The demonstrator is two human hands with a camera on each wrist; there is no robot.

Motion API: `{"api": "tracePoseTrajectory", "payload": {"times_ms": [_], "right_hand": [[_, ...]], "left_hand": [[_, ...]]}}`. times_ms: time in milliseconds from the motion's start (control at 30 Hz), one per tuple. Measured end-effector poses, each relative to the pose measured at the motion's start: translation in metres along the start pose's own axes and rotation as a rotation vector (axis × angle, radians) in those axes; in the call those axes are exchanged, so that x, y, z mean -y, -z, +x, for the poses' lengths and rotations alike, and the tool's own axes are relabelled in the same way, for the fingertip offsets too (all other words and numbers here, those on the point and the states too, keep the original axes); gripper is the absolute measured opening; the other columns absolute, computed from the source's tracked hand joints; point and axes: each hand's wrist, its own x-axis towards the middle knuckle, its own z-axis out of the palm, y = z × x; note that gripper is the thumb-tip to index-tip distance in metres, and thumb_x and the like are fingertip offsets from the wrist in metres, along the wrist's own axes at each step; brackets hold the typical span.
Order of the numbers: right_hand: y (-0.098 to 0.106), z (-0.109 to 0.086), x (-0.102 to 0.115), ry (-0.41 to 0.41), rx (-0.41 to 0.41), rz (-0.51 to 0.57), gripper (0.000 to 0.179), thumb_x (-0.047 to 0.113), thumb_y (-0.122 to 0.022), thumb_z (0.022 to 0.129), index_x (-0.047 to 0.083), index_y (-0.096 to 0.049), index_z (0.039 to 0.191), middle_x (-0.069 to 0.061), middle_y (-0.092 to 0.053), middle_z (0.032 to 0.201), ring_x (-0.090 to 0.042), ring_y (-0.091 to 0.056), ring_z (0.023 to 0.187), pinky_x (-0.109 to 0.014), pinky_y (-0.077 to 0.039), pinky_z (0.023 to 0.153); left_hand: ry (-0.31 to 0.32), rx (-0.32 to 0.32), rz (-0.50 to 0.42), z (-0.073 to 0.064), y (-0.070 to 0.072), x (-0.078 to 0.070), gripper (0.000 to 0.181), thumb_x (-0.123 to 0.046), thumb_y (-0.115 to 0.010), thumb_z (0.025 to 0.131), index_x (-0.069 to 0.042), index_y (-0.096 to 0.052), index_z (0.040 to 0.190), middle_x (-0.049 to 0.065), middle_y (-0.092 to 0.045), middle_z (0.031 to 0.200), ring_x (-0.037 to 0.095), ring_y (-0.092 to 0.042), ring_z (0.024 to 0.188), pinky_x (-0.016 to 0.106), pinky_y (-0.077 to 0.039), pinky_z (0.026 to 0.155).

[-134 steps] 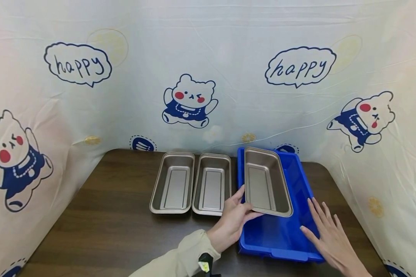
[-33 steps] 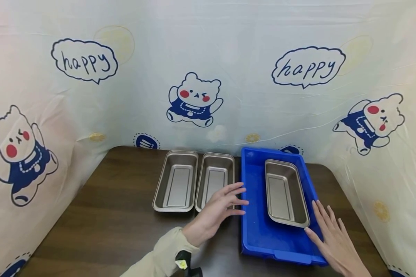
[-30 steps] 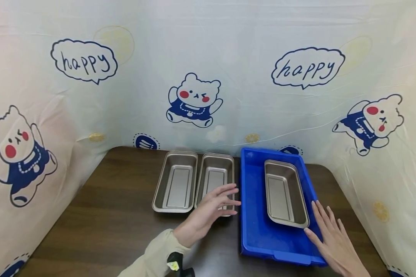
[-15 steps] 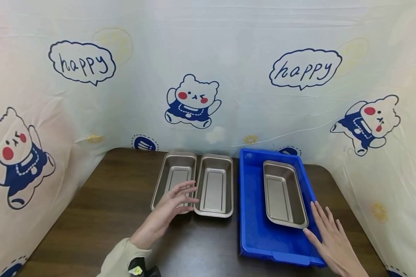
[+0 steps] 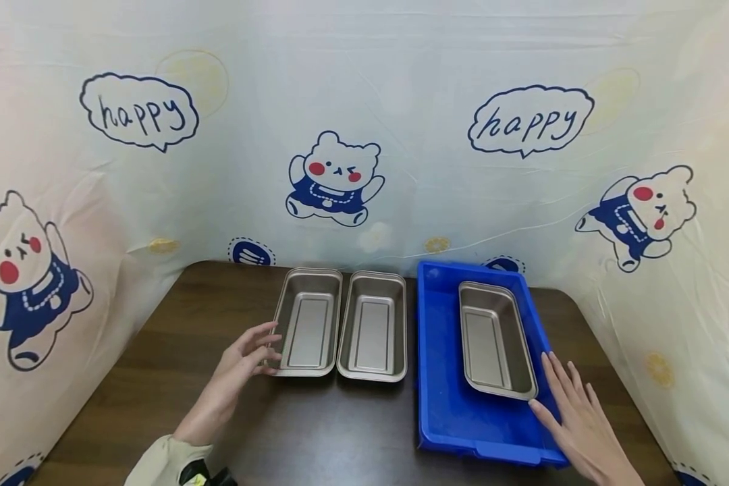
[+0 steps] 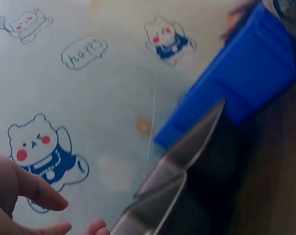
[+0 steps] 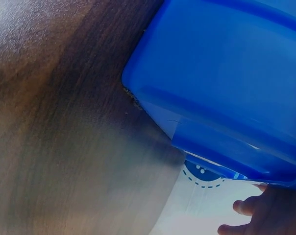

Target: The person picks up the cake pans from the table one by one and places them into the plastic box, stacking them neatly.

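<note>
left hand (image 5: 237,368): released, holds nothing. fingers spread and lightly bent, thumb set apart from them, tips at the left rim of a first grey-brown metal loaf pan (image 5: 308,331), rectangular, corners rounded. in the head view the tips overlap that rim; whether they touch it i cannot tell. the gap between thumb and fingers seems suited to a thin rim met from the side.

just right of this first pan stands a second grey-brown metal loaf pan (image 5: 373,331), same shape, rims touching or nearly so. both sit hollow side up, long sides roughly parallel, pointing away from me on the dark brown wood-grain tabletop (image 5: 316,439). my reading: flat on their bases they are stable, and this row leaves the outer rim by my left hand within reach.

right hand (image 5: 586,422): also released, fingers straight and a little fanned, resting at the right rim of a blue rectangular plastic tray (image 5: 455,418). i judge the pose steadies the tray without gripping it; how hard it presses, cannot tell.

a third grey-brown metal loaf pan (image 5: 498,337) sits upright inside the tray, just left of my right hand, its near corner by my thumb tip. being close to the tray's right wall, it leaves bare tray floor on the side facing my left hand.
</note>
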Motion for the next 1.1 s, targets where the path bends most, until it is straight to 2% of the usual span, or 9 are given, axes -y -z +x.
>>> {"api": "tracePoseTrajectory", "payload": {"times_ms": [167,467,667,867,1000,1100], "right_hand": [[0.002,0.000,0.000,-0.011,0.009,-0.003,0.084,0.044,-0.049,0.110,0.016,0.001,0.171,-0.022,-0.004,0.176,-0.048,0.008,0.159,-0.057,0.025,0.120],[0.001,0.000,0.000,0.000,-0.002,-0.009,0.084,0.043,-0.050,0.110,0.017,0.000,0.172,-0.020,-0.005,0.176,-0.047,0.009,0.159,-0.055,0.026,0.120],[0.001,0.001,0.000,-0.003,0.001,-0.001,0.084,0.043,-0.050,0.110,0.017,0.000,0.172,-0.020,-0.004,0.176,-0.048,0.007,0.159,-0.057,0.024,0.121],[0.001,0.002,0.000,0.003,-0.005,-0.003,0.084,0.043,-0.050,0.110,0.017,-0.001,0.172,-0.021,-0.007,0.176,-0.048,0.005,0.159,-0.057,0.024,0.121],[0.001,0.001,0.000,-0.002,-0.002,-0.004,0.084,0.044,-0.051,0.110,0.016,-0.001,0.172,-0.023,-0.009,0.175,-0.049,0.005,0.159,-0.056,0.024,0.121],[0.001,0.001,0.000,-0.004,0.000,0.000,0.084,0.044,-0.050,0.110,0.016,-0.001,0.172,-0.024,-0.010,0.174,-0.049,0.006,0.159,-0.057,0.024,0.121]], "left_hand": [[0.017,-0.077,0.104,0.007,0.010,0.012,0.057,0.002,-0.051,0.101,0.004,-0.041,0.156,0.031,-0.047,0.151,0.009,-0.062,0.096,0.026,-0.057,0.077],[0.046,-0.148,0.111,0.013,0.017,0.033,0.055,0.003,-0.053,0.099,0.007,-0.041,0.153,0.032,-0.047,0.148,0.008,-0.054,0.076,0.022,-0.049,0.063],[0.095,-0.080,0.050,0.015,0.020,0.042,0.059,-0.001,-0.053,0.102,0.007,-0.035,0.158,0.032,-0.039,0.156,0.005,-0.061,0.080,0.022,-0.057,0.067],[0.126,-0.029,0.001,0.015,0.020,0.048,0.064,-0.002,-0.054,0.103,0.005,-0.031,0.162,0.031,-0.036,0.160,0.010,-0.066,0.083,0.026,-0.062,0.069],[0.137,0.015,-0.059,0.016,0.019,0.053,0.066,-0.004,-0.055,0.105,0.004,-0.027,0.164,0.038,-0.046,0.149,0.017,-0.072,0.087,0.031,-0.064,0.075],[0.138,0.051,-0.140,0.018,0.017,0.058,0.069,-0.002,-0.054,0.106,0.003,-0.021,0.167,0.043,-0.046,0.145,0.021,-0.074,0.092,0.034,-0.064,0.081]]}}
